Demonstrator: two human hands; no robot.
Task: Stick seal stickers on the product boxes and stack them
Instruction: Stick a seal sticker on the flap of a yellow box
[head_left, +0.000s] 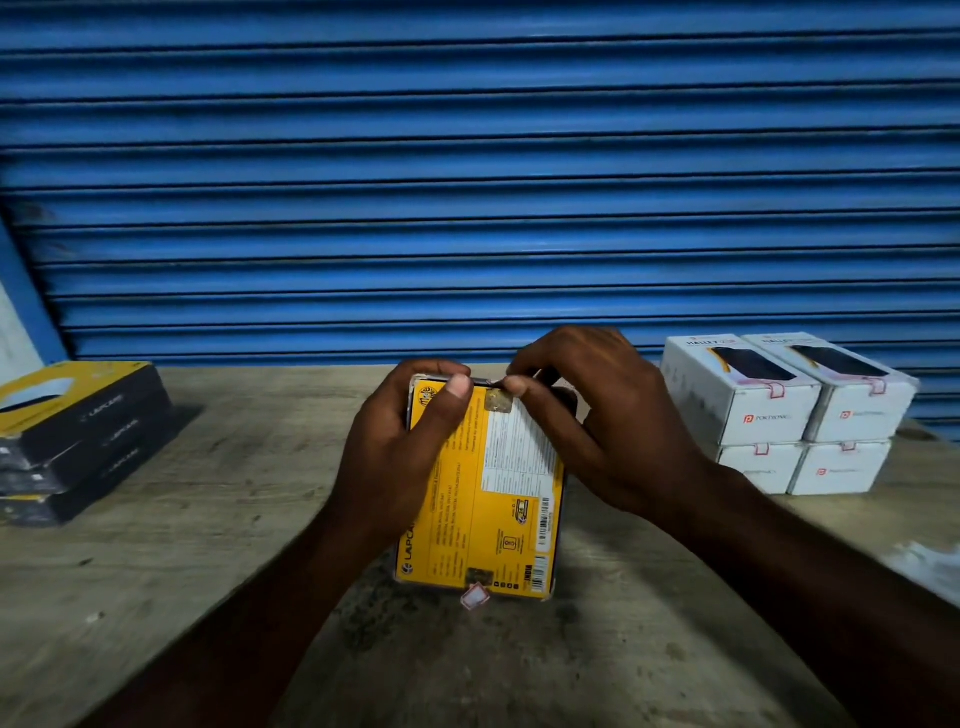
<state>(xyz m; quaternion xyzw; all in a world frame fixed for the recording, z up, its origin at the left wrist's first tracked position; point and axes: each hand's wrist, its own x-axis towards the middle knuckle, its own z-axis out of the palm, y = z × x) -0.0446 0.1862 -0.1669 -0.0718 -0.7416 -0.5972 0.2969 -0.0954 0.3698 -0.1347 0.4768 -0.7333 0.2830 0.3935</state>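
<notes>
Head view: your left hand (405, 441) grips the yellow box (498, 499) at its upper left corner, with the thumb curled over the printed face. Your right hand (597, 415) pinches the box's top edge between thumb and forefinger. The flat, glossy cardboard box sits between your hands over the rough wooden table (156, 571). A small red-edged seal sticker (475, 597) is at its near edge. Black-and-yellow boxes (78, 431) are stacked to the left and white boxes (789, 415) to the right. A ribbed blue shutter (467, 156) stands behind.
</notes>
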